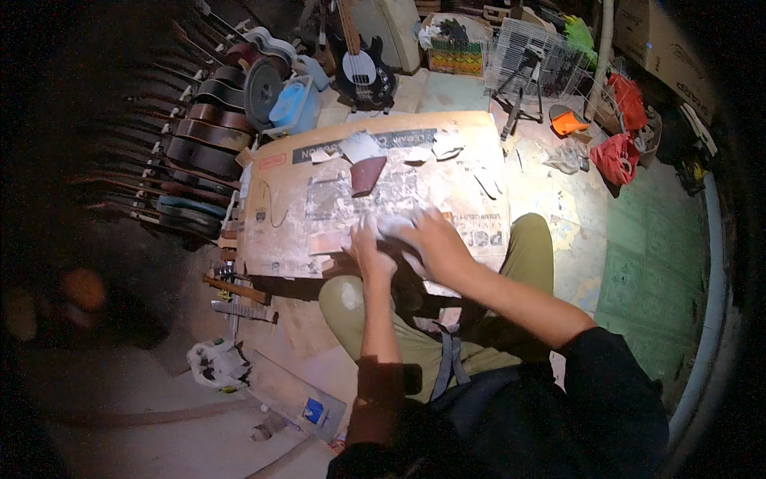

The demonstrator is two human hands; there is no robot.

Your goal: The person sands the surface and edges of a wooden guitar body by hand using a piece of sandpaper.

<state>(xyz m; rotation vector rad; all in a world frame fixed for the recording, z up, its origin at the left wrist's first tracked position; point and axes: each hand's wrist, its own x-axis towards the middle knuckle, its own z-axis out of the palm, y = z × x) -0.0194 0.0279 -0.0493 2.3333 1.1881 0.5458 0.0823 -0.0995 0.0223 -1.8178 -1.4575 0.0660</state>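
Note:
Both hands meet over the near edge of a flattened cardboard sheet (283, 180). My left hand (371, 249) is closed on a flat reddish-brown piece (325, 243), perhaps wood, whose end sticks out to its left. My right hand (435, 247) is closed around a pale, whitish pad or folded sheet (393, 227), pressed close beside the left fingers. Motion blurs the right fingertips. Beyond the hands lies a dark red-brown sheet of sandpaper (368, 176). Torn whitish scraps (447, 144) lie around it.
Guitar bodies (209, 136) stand in a row at the left. Near the far edge are a bass guitar (361, 76), a blue tub (292, 105), a wire cage (542, 60) and a small tripod (523, 88). A saw (243, 310) lies at the lower left.

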